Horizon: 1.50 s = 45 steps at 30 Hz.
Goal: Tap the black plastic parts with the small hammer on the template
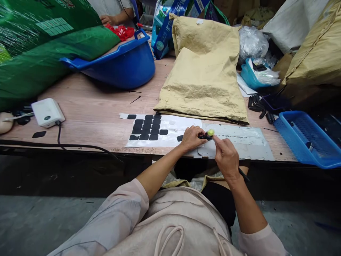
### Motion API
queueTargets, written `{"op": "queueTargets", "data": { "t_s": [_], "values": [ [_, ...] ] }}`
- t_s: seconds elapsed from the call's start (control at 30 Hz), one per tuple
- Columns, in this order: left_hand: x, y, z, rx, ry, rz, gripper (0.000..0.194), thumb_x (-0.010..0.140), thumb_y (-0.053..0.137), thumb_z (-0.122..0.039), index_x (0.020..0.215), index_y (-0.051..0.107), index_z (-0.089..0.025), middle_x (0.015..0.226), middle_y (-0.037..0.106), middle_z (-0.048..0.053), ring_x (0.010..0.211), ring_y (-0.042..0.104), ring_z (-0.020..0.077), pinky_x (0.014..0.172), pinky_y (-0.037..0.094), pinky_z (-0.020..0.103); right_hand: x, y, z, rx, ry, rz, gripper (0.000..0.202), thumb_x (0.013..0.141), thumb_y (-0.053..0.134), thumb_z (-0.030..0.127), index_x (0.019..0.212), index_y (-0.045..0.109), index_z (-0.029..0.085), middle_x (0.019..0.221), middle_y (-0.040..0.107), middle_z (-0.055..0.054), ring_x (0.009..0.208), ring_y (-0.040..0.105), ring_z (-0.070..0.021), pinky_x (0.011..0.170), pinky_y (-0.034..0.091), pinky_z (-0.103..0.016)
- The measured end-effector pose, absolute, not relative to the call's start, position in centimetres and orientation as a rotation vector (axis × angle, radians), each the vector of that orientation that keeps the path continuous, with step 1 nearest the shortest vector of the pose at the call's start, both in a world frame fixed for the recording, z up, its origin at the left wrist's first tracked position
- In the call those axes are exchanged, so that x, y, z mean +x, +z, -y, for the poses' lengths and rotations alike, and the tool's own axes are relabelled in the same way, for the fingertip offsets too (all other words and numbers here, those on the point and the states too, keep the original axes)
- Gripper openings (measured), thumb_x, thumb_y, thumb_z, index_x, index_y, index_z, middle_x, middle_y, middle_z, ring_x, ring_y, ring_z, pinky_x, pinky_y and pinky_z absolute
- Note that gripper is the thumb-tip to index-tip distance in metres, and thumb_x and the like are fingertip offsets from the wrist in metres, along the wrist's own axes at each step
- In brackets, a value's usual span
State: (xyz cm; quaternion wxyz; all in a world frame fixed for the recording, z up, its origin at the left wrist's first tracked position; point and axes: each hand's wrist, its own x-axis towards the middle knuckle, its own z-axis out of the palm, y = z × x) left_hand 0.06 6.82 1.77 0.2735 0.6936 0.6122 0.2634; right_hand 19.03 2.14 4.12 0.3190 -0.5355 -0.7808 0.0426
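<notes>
Near the table's front edge, my left hand (192, 138) pinches a small black part (205, 136) against the work surface. A round yellow-green piece (210, 132) shows at the black part's right end. My right hand (226, 154) is curled, its index fingertip touching beside the yellow-green piece; a dark, thin tool (243, 175) sticks out below this palm. Left of my hands lies a white sheet (170, 123) bearing rows of black rounded stickers (144, 131). Under my hands and to the right is a grey plate (253, 142).
A tan sack (202, 78) lies beyond the sheet. Blue basin (125, 64) and green bag (53, 53) stand at left, a white device (48, 112) with a cable nearer. At right are a blue basket (314, 142) and black parts (255, 103). Another person's hand (108, 19) shows behind.
</notes>
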Motion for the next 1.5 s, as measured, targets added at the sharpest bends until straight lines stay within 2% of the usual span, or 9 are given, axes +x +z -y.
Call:
{"op": "queueTargets", "data": {
  "t_s": [0.1, 0.3, 0.47, 0.67, 0.77, 0.93, 1.13, 1.5],
  "values": [
    [0.1, 1.7, -6.8, 1.867, 0.722, -1.647, 0.018, 0.08, 0.085, -0.029, 0.095, 0.077, -0.024, 0.098, 0.074, 0.002, 0.099, 0.063, 0.0234, 0.094, 0.047, 0.038, 19.2, 3.6, -2.3, -1.443, 0.123, 2.072, 0.041, 0.106, 0.043, 0.026, 0.129, 0.077, 0.028, 0.087, 0.067, -0.006, 0.084, 0.063, -0.0197, 0.076, 0.048, -0.029],
    [0.1, 1.8, -6.8, 1.879, 0.719, -1.637, 0.016, 0.08, 0.085, -0.027, 0.094, 0.078, -0.023, 0.097, 0.074, 0.002, 0.098, 0.063, 0.0236, 0.094, 0.046, 0.039, 20.1, 4.6, -2.8, -1.402, 0.053, 1.994, 0.041, 0.105, 0.046, 0.024, 0.133, 0.075, 0.026, 0.089, 0.066, -0.007, 0.087, 0.063, -0.0202, 0.082, 0.049, -0.03],
    [0.2, 1.5, -6.8, 1.87, 0.723, -1.653, 0.018, 0.079, 0.085, -0.028, 0.095, 0.078, -0.023, 0.097, 0.074, 0.002, 0.099, 0.063, 0.0236, 0.094, 0.046, 0.038, 20.2, 3.9, -2.6, -1.455, 0.144, 2.036, 0.039, 0.103, 0.047, 0.025, 0.126, 0.079, 0.027, 0.086, 0.067, -0.005, 0.081, 0.062, -0.0187, 0.072, 0.046, -0.029],
    [-0.1, 1.2, -6.8, 1.916, 0.731, -1.625, 0.014, 0.084, 0.082, -0.03, 0.095, 0.078, -0.022, 0.099, 0.074, 0.003, 0.101, 0.063, 0.0244, 0.093, 0.045, 0.039, 22.2, 4.4, -5.3, -1.524, 0.045, 1.924, 0.039, 0.1, 0.051, 0.026, 0.128, 0.078, 0.026, 0.095, 0.072, -0.008, 0.091, 0.064, -0.0221, 0.078, 0.048, -0.032],
    [-0.2, 1.4, -6.9, 1.923, 0.705, -1.611, 0.013, 0.091, 0.076, -0.034, 0.095, 0.079, -0.022, 0.099, 0.074, 0.004, 0.1, 0.063, 0.0244, 0.093, 0.045, 0.039, 23.7, 3.5, -7.7, -1.609, 0.004, 1.932, 0.039, 0.097, 0.052, 0.023, 0.123, 0.08, 0.026, 0.095, 0.072, -0.008, 0.092, 0.063, -0.0231, 0.078, 0.047, -0.033],
    [-0.3, 1.4, -6.9, 1.929, 0.68, -1.6, 0.022, 0.1, 0.065, -0.038, 0.098, 0.08, -0.023, 0.097, 0.072, 0.004, 0.1, 0.062, 0.0243, 0.093, 0.044, 0.04, 24.6, 0.8, -9.8, -1.611, -0.021, 2.049, 0.037, 0.095, 0.055, 0.023, 0.121, 0.081, 0.026, 0.093, 0.069, -0.008, 0.091, 0.057, -0.0235, 0.085, 0.045, -0.035],
    [-0.5, 1.1, -6.8, 1.945, 0.675, -1.594, 0.026, 0.103, 0.058, -0.04, 0.097, 0.078, -0.024, 0.096, 0.07, 0.004, 0.099, 0.059, 0.0242, 0.093, 0.043, 0.04, 24.0, -0.1, -9.5, -1.67, -0.128, 2.031, 0.035, 0.097, 0.057, 0.025, 0.121, 0.081, 0.028, 0.099, 0.068, -0.009, 0.092, 0.053, -0.024, 0.083, 0.038, -0.037],
    [-0.6, 1.5, -6.7, 1.949, 0.643, -1.568, 0.031, 0.107, 0.047, -0.035, 0.097, 0.074, -0.024, 0.099, 0.068, 0.004, 0.099, 0.056, 0.0237, 0.094, 0.04, 0.041, 24.2, -0.2, -9.5, -1.623, -0.156, 2.064, 0.034, 0.097, 0.057, 0.029, 0.122, 0.079, 0.026, 0.102, 0.069, -0.01, 0.095, 0.055, -0.0254, 0.084, 0.04, -0.038]
  ]
}}
